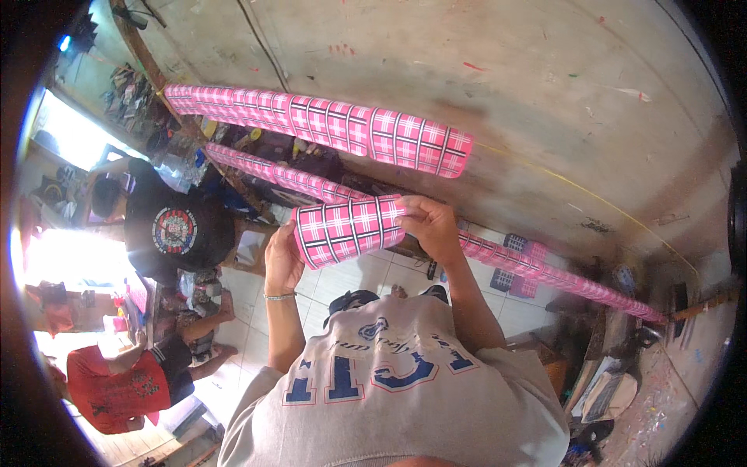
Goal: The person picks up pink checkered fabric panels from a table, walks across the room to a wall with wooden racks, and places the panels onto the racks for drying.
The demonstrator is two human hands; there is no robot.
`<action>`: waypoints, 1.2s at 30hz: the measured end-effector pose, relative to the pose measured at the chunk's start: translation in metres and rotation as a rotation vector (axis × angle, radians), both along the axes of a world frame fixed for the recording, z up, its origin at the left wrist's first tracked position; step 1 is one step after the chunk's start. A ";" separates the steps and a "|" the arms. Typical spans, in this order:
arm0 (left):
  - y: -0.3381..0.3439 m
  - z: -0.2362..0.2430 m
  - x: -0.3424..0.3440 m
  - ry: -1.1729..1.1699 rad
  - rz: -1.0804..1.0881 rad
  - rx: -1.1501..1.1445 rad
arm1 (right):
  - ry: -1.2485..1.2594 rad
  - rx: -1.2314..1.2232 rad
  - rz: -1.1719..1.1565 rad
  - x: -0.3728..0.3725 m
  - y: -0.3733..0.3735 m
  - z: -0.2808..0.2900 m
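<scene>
A: Holding what, and where?

B: Holding a pink checked sheet (348, 231), bowed outward — raised in front of the chest, stretched between both hands.

A: With fingers how?

B: On the left hand (285, 261), closed on the sheet's left edge, partly hidden from view. On the right hand (434, 227), bent and pinching the upper right corner. Cannot tell how firmly, on either side.

A: And around that?

B: Higher in view, see an upper row (272, 113) of similar pink pieces, then a yellow cord (537, 165) running on to the right, along a stained beige wall (389, 62). Behind the sheet, see a lower row (302, 183), slanting down rightward.

A: Anyone else?

B: Off to the left, find a person in a black shirt (175, 226) — and below, a person in a red shirt (117, 385). Underfoot, notice a pale tiled floor (243, 294).
</scene>
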State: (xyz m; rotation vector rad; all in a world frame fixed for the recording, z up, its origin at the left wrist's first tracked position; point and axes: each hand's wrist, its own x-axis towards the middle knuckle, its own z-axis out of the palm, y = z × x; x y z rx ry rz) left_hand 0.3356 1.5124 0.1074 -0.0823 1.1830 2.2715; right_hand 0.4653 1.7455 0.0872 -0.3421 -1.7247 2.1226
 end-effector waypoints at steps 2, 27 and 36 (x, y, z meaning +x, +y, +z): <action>0.004 -0.005 0.001 -0.016 -0.018 -0.011 | -0.005 0.060 -0.020 0.008 0.001 -0.004; 0.005 -0.056 0.009 0.069 -0.268 -0.132 | 0.051 0.057 -0.709 0.123 0.158 0.060; -0.011 -0.075 0.012 0.016 -0.257 -0.219 | 0.058 -0.043 -0.677 0.118 0.174 0.051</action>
